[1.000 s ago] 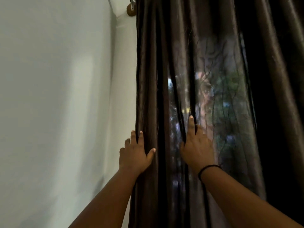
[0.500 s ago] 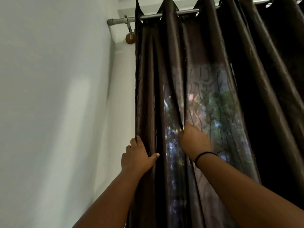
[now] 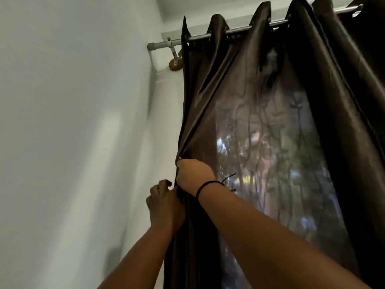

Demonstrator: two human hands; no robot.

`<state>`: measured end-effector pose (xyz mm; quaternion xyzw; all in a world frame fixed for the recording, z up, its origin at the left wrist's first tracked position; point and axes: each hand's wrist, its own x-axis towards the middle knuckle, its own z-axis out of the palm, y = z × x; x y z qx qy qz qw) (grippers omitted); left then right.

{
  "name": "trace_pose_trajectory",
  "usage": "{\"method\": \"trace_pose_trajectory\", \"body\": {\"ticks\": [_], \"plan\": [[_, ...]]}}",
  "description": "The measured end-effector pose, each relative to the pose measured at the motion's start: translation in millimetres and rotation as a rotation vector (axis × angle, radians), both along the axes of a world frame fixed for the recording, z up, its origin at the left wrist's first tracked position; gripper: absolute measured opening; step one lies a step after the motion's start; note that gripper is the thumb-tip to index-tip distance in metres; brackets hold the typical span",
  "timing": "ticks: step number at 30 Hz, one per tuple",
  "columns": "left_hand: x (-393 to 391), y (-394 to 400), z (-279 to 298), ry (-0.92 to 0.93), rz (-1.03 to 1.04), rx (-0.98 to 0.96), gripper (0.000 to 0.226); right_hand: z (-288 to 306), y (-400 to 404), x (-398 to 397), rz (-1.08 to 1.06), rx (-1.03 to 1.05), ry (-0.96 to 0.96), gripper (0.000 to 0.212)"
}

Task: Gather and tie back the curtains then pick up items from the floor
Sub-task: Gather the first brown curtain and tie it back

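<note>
A dark brown satin curtain hangs by eyelets from a metal rod. Daylight and foliage show through its thinner middle panel. My right hand, with a black cord at the wrist, grips a bunch of folds at the curtain's left edge. Just below and to the left, my left hand curls around the same gathered edge. The fabric fans upward from my hands to the rod. The floor and anything on it are out of view.
A white wall fills the left side and meets the window wall in a corner. The rod's bracket with a round wooden mount sits beside the curtain's top left. More dark curtain folds hang at the right.
The view has tilted up, showing more of the rod. My right hand has pulled folds leftward to the curtain's edge. My left hand went from resting flat to curling round the fabric.
</note>
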<state>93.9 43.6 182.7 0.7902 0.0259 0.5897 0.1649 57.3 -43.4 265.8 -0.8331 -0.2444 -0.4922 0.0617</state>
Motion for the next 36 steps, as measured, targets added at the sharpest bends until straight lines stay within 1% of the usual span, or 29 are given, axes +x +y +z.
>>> {"method": "trace_pose_trajectory", "body": {"ticks": [2,4,6,9,11,13,16,17,18,20,22,23,25,26,27,28,29,30,31,32,33,34,36], "plan": [[-4.1,7.7,0.5,-0.071,0.006,-0.035,0.026,4.2,9.3,-6.7,0.036,-0.046,0.018,0.033],[-9.9,15.9,3.1,-0.151,-0.027,-0.084,0.024,7.2,16.6,-11.2,0.058,-0.091,0.022,0.028],[-18.1,25.0,6.6,-0.227,-0.027,-0.106,0.02,10.7,20.9,-14.0,0.073,-0.136,0.013,0.03],[-28.4,36.5,14.0,-0.274,-0.044,-0.091,0.016,13.8,20.6,-18.0,0.13,-0.171,0.026,0.032],[-35.5,40.6,21.1,-0.286,-0.165,-0.074,0.015,12.9,18.5,-19.2,0.162,-0.159,0.044,0.035],[-40.2,40.5,27.6,-0.291,-0.307,-0.09,0.015,6.9,15.6,-19.1,0.173,-0.115,0.054,0.032],[-40.5,35.2,32.7,-0.243,-0.433,-0.126,0.012,-3.7,8.0,-16.7,0.061,-0.066,-0.015,0.029],[-40.0,32.4,32.5,-0.205,-0.47,-0.156,0.008,-6.0,4.6,-15.0,0.025,-0.05,0.002,0.031],[-38.7,30.1,32.0,-0.176,-0.519,-0.19,0.005,-8.5,0.7,-13.8,0.023,-0.029,0.063,0.035],[-36.1,26.8,32.0,-0.153,-0.626,-0.271,0.01,-12.1,-8.0,-12.0,0.153,0.042,0.253,0.041],[-37.3,22.2,34.8,-0.109,-0.715,-0.374,0.026,-17.3,-16.6,-13.6,0.391,0.143,0.432,0.035],[-37.8,19.5,36.4,-0.068,-0.749,-0.424,0.037,-19.3,-21.2,-15.1,0.434,0.16,0.476,0.031],[-38.2,13.0,38.1,0.036,-0.792,-0.497,0.055,-23.4,-31.8,-18.3,0.38,0.153,0.49,0.026],[-38.1,9.9,38.5,0.074,-0.791,-0.509,0.057,-25.8,-38.0,-19.4,0.348,0.165,0.484,0.021],[-38.0,6.6,38.9,0.097,-0.782,-0.5,0.051,-27.7,-44.8,-19.1,0.34,0.201,0.476,0.019],[-38.0,3.2,39.5,0.097,-0.764,-0.467,0.037,-29.1,-52.8,-19.3,0.343,0.244,0.461,0.02],[-38.2,0.7,40.0,0.086,-0.731,-0.419,0.017,-30.5,-61.6,-19.7,0.334,0.29,0.427,0.023],[-40.0,-3.2,40.4,0.073,-0.693,-0.353,0.003,-31.6,-72.0,-21.8,0.269,0.338,0.364,0.024],[-41.3,-7.1,41.1,0.066,-0.645,-0.268,0.013,-30.9,-82.7,-23.5,0.14,0.375,0.246,0.022],[-41.4,-11.6,41.1,0.065,-0.594,-0.189,0.015,-29.9,-94.1,-24.2,-0.041,0.406,0.089,0.022],[-42.9,-16.8,40.8,0.055,-0.548,-0.132,0.013,-28.3,-107.0,-24.7,-0.215,0.447,-0.056,0.028],[-44.5,-22.5,39.9,0.032,-0.522,-0.098,0.011,-26.0,-119.9,-25.6,-0.334,0.499,-0.152,0.034],[-43.4,-34.3,39.1,-0.007,-0.473,-0.07,0.011,-21.9,-147.6,-24.5,-0.421,0.61,-0.213,0.048]]}}
